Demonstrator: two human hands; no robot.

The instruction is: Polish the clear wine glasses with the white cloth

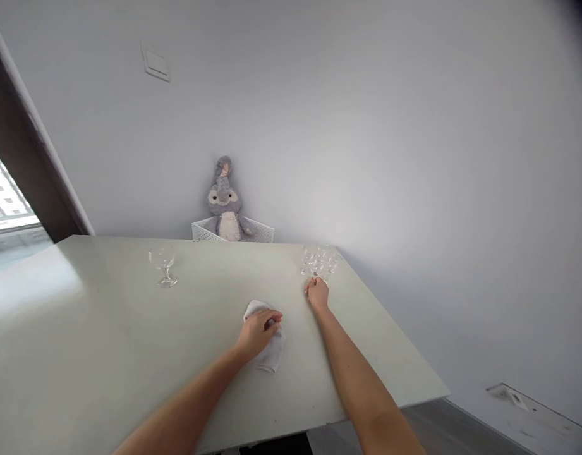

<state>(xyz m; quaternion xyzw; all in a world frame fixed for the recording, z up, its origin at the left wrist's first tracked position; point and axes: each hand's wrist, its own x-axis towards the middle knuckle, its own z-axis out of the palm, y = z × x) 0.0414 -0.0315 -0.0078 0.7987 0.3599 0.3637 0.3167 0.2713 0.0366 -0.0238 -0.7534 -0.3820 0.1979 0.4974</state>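
A folded white cloth lies on the pale table. Over its upper part rests my left hand, fingers loosely curled and apart, with nothing visible gripped. Farther off on the right, my right hand has its fingers closed near the base of a group of clear stemmed glasses; whatever is between the fingertips is too small to name. A single clear stemmed glass stands upright on the left side of the table.
Behind the table's far edge, a grey plush toy sits in a white perforated basket against the wall. The table's right edge runs close to that wall. A doorway frame is at the far left.
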